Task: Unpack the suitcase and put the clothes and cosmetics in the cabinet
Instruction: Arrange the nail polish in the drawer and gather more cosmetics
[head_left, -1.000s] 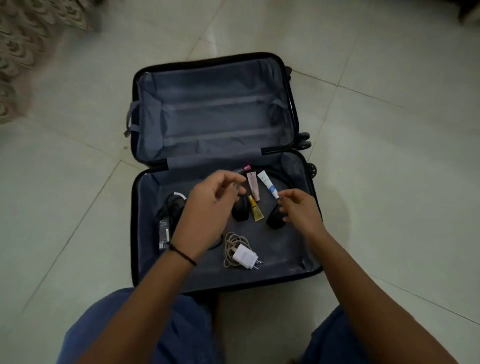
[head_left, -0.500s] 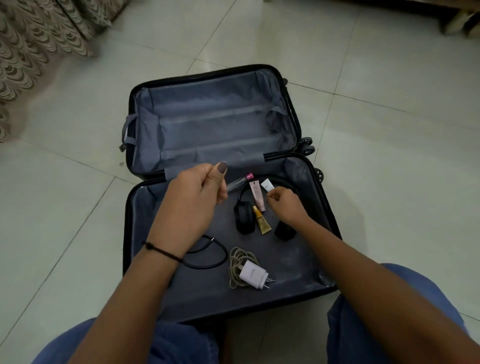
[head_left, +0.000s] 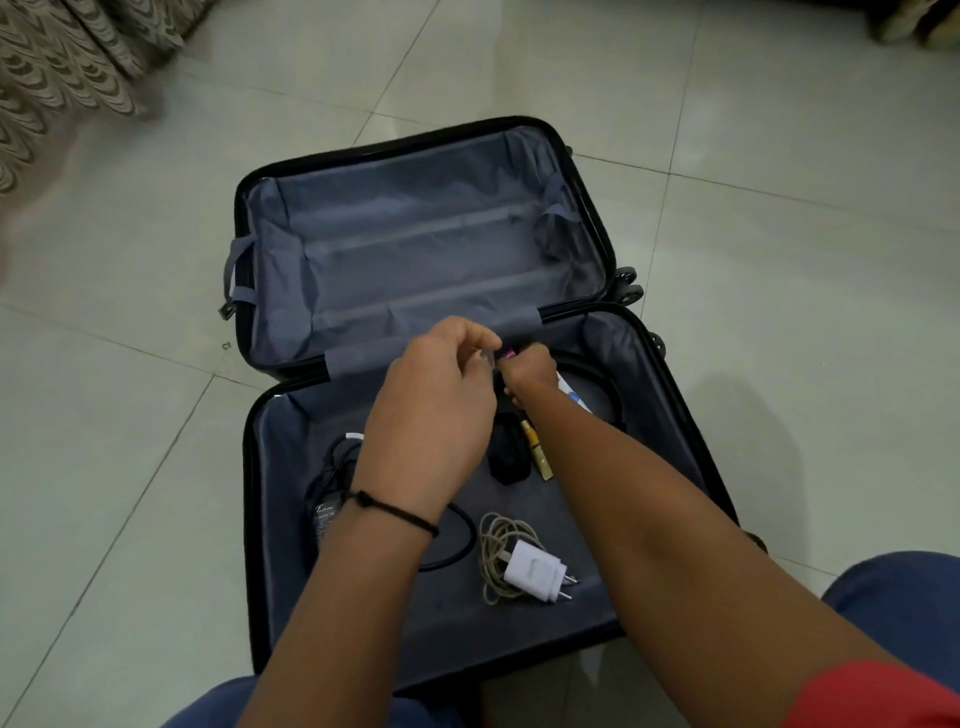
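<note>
Head: suitcase (head_left: 249, 467) holds charger (head_left: 532, 574), headphones (head_left: 509, 457); left hand (head_left: 441, 395) pinches pink-capped tube (head_left: 506, 354).

Open suitcase (head_left: 415, 223) lies flat on the tiled floor (head_left: 789, 249), its far half showing grey lining. Over the near half's far edge, left hand (head_left: 441, 400) pinches a clear pink-capped tube (head_left: 506, 354); right hand (head_left: 527, 371) is curled at its cap end. Black thread band (head_left: 395, 512) on left wrist. Below the hands: black headphones (head_left: 511, 457), gold tube (head_left: 537, 449), white tube (head_left: 569, 389) partly hidden by the right forearm. By the near edge: white charger (head_left: 535, 574) on a coiled beige cable (head_left: 496, 545). By the left edge: black adapter (head_left: 327, 512) with a black cable (head_left: 460, 545). Patterned fabric (head_left: 52, 62) lies beyond the far-left corner.
</note>
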